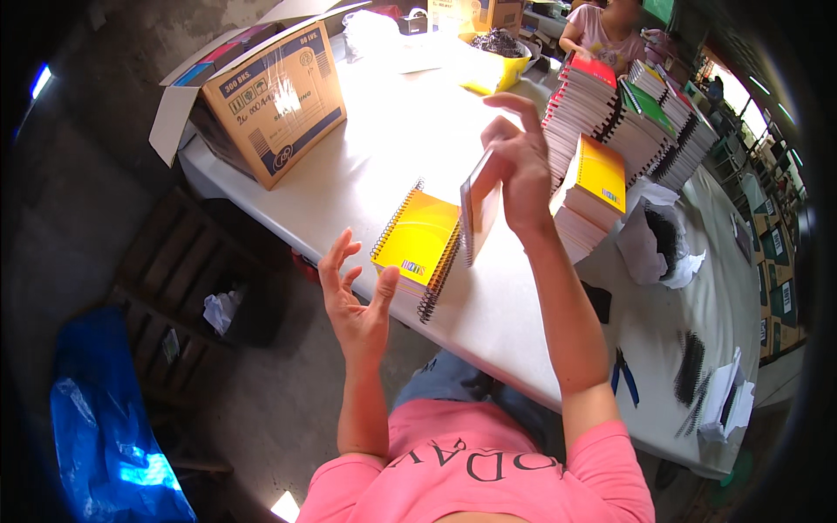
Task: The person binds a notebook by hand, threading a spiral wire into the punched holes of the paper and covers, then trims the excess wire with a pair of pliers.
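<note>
My right hand [520, 166] is raised over the table, gripping a small spiral notebook [479, 209] that stands nearly edge-on, its cover facing away. Just left of it, a short stack of spiral notebooks with yellow covers [418, 228] lies near the table's front edge. Wire coils stick out along both sides of that stack. Beside its near left corner, my left hand [357, 301] is open, fingers spread and thumb apart, holding nothing. To the right of my right hand rises a pile of yellow-covered pads [600, 179].
A large open cardboard box [270, 105] stands at the far left. Tall stacks of red- and green-covered notebooks [580, 100] fill the back right, with a person [606, 35] behind. Blue-handled pliers [624, 379], loose black coils [689, 366] and white wrapping paper [649, 235] lie rightward.
</note>
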Demonstrator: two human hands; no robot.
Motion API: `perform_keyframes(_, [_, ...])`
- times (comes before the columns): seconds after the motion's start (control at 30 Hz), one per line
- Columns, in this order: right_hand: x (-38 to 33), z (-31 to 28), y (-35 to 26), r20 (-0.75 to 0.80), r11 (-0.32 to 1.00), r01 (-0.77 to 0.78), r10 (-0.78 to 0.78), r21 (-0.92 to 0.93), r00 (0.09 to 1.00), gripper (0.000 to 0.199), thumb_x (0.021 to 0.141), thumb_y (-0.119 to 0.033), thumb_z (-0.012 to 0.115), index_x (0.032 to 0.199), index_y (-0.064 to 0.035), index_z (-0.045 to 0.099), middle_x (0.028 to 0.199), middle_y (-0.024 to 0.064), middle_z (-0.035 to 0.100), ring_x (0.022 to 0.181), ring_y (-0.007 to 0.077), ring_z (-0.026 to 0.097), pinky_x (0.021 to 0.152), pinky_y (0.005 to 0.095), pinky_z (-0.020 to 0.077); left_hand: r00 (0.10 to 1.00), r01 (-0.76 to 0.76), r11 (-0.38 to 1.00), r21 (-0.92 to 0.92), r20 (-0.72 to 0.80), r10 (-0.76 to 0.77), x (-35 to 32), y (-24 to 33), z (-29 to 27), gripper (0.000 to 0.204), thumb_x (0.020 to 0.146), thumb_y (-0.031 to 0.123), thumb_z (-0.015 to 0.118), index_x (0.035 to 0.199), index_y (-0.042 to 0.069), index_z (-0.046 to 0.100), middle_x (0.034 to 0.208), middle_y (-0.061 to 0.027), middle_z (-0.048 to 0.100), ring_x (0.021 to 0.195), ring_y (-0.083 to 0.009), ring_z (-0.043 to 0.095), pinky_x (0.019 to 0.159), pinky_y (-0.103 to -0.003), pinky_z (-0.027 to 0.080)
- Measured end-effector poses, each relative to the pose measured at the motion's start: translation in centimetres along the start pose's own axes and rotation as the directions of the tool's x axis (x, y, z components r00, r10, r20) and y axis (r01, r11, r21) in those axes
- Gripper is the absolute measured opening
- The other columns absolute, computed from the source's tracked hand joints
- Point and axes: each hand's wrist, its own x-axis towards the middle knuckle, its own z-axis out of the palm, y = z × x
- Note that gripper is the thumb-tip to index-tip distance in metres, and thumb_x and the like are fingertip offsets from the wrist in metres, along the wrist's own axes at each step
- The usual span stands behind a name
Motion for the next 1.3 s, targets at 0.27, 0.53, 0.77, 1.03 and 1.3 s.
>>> perform_keyframes(0.27, [-3.5, 5.1, 6.9, 0.792, 0.741, 0.465, 0.145, -0.484, 0.593, 0.037, 0.084, -0.014, 0.053, 0.121, -0.0198, 0.055, 0.116, 0.0078, 0.057, 0.110, 0.0270, 0.054, 0.103, 0.0468, 0.0258, 0.958, 0.277, 0.918, -0.283, 0.151, -0.242, 0.4, -5.5, 0.6, 0.046, 0.100, 0.027, 0.045, 0.140, 0.007, 0.037, 0.141, -0.0146, 0.039, 0.130, -0.0225, 0.038, 0.106, -0.032, 0.030])
perform_keyframes(0.53, [-6.9, -3.9, 7.6, -0.017, 0.587, -0.168, 0.255, -0.792, 0.967, 0.057, 0.093, -0.046, 0.048, 0.137, -0.0114, 0.040, 0.135, 0.0161, 0.043, 0.126, 0.0317, 0.040, 0.103, 0.0526, 0.0253, 0.971, 0.072, 0.980, -0.184, 0.237, -0.026, -0.1, -8.3, 1.5, 0.051, 0.089, 0.029, 0.062, 0.134, 0.008, 0.047, 0.139, -0.0089, 0.042, 0.122, -0.0199, 0.044, 0.103, -0.035, 0.034])
perform_keyframes(0.77, [-6.1, -0.6, 11.0, -0.045, 0.716, -0.286, 0.335, -0.637, 0.941, 0.054, 0.098, -0.046, 0.036, 0.136, -0.0085, 0.042, 0.122, 0.0214, 0.047, 0.117, 0.0317, 0.047, 0.101, 0.0378, 0.0351, 0.965, 0.080, 0.889, -0.452, 0.259, 0.044, 0.4, -9.8, 0.7, 0.042, 0.078, 0.013, 0.074, 0.114, 0.006, 0.054, 0.138, -0.0132, 0.042, 0.119, -0.0199, 0.047, 0.101, -0.032, 0.038])
perform_keyframes(1.03, [-5.4, -3.0, 1.6, 0.060, 0.054, 0.081, -0.309, -0.995, 0.949, 0.052, 0.085, -0.029, 0.064, 0.132, -0.0162, 0.047, 0.133, 0.0157, 0.037, 0.122, 0.0330, 0.037, 0.095, 0.0498, 0.0308, 0.951, 0.078, 0.927, -0.367, 0.307, 0.042, 0.7, -11.2, -0.4, 0.052, 0.075, 0.011, 0.077, 0.119, 0.006, 0.050, 0.141, -0.0136, 0.038, 0.125, -0.0214, 0.043, 0.104, -0.033, 0.036])
perform_keyframes(1.3, [-5.5, -17.1, -5.8, -0.516, 0.484, -0.444, -0.019, -0.754, 0.856, 0.080, 0.079, -0.022, 0.074, 0.143, -0.0092, 0.028, 0.070, 0.0073, 0.061, 0.063, 0.0151, 0.059, 0.066, 0.0299, 0.0484, 0.924, -0.382, 0.917, -0.115, -0.044, 0.379, 1.4, -4.9, 0.6, 0.064, 0.083, 0.034, 0.071, 0.130, 0.002, 0.040, 0.138, -0.0153, 0.038, 0.133, -0.0296, 0.035, 0.110, -0.041, 0.026])
